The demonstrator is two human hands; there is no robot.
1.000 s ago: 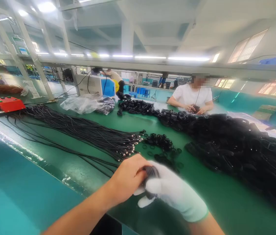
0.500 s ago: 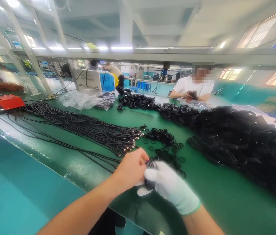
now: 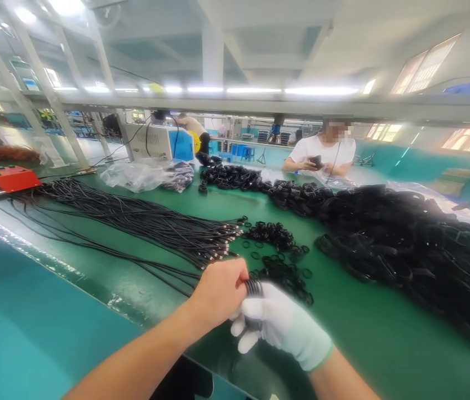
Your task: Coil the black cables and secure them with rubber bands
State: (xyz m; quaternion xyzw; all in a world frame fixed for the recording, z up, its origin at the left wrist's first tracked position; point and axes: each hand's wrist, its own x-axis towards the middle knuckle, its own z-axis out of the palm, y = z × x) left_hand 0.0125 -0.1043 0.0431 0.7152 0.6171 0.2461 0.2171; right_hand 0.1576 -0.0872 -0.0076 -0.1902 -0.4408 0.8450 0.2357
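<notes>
My right hand (image 3: 279, 319), in a white glove, is wrapped around a coiled black cable (image 3: 254, 288). Bare, my left hand (image 3: 220, 289) has its fingers closed at the coil's upper left edge; its fingertips are partly hidden. Just beyond my hands lie piles of small black rings (image 3: 274, 234), a few of them loose on the green tabletop. To the left stretches a bundle of straight black cables (image 3: 135, 214), their metal plug ends (image 3: 224, 239) pointing toward the rings.
A large heap of coiled black cables (image 3: 389, 233) covers the right side of the green table (image 3: 343, 333). At the back are a clear plastic bag (image 3: 135, 175) and a white and blue machine (image 3: 155, 141). A red button box (image 3: 10, 178) sits far left. A person (image 3: 322, 153) works opposite.
Both hands have shifted slightly left and down together with the coil. My left fingers are curled more tightly at its edge, and my gloved lower fingers show more. The view has tilted a little.
</notes>
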